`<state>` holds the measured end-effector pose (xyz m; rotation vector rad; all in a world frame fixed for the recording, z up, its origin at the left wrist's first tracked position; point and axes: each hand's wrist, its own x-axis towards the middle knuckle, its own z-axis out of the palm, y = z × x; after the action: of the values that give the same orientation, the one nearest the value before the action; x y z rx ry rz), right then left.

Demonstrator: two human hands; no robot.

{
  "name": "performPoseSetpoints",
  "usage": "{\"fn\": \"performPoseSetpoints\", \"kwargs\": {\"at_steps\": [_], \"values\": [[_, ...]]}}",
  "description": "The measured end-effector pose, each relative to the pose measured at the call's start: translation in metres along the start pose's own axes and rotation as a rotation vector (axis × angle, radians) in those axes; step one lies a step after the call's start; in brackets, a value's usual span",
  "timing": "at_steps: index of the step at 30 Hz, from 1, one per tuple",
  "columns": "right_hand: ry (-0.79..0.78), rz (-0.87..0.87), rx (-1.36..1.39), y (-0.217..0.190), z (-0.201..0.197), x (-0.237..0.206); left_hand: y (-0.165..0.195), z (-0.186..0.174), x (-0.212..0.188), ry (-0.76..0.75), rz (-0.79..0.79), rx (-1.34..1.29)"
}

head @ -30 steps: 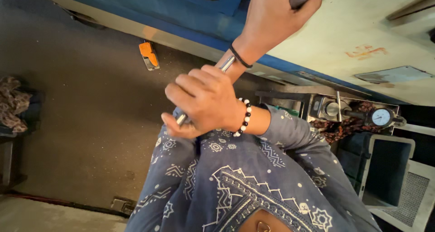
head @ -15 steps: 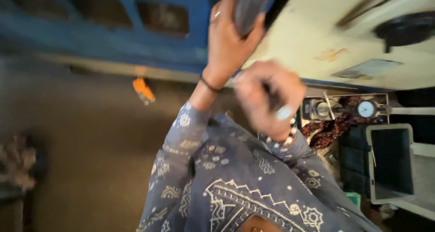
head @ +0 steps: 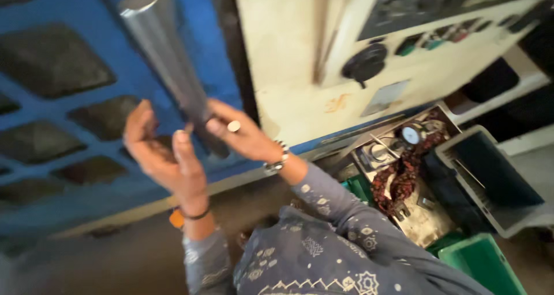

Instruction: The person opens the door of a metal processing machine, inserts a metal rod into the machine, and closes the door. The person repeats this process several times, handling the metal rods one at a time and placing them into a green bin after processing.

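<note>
Down on the dim grey concrete floor (head: 115,266), a bright green plastic crate (head: 487,263) sits beside a cluttered open metal tray (head: 424,228).
</note>
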<state>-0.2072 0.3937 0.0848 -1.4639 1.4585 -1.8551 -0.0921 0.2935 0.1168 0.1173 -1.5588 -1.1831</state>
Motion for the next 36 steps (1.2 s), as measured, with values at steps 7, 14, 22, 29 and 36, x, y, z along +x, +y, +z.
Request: {"fn": "performPoseSetpoints", "kwargs": {"at_steps": [7,14,22,29,36], "values": [[0.027,-0.113,-0.224,0.060,-0.001,-0.001,-0.011,0.027,0.037,-0.267,-0.112,0.147],[0.036,-0.231,-0.233,0.093,0.007,0.001,-0.028,0.024,0.025,-0.191,-0.142,0.037],[0.029,-0.199,-0.239,0.090,0.007,-0.001,-0.030,0.024,0.019,-0.180,-0.190,-0.013],[0.045,-0.190,-0.222,0.088,0.003,-0.002,-0.040,0.023,0.018,-0.208,-0.117,0.015],[0.085,-0.147,-0.282,0.089,-0.003,-0.008,-0.034,0.032,0.023,-0.231,-0.158,-0.035]]}}
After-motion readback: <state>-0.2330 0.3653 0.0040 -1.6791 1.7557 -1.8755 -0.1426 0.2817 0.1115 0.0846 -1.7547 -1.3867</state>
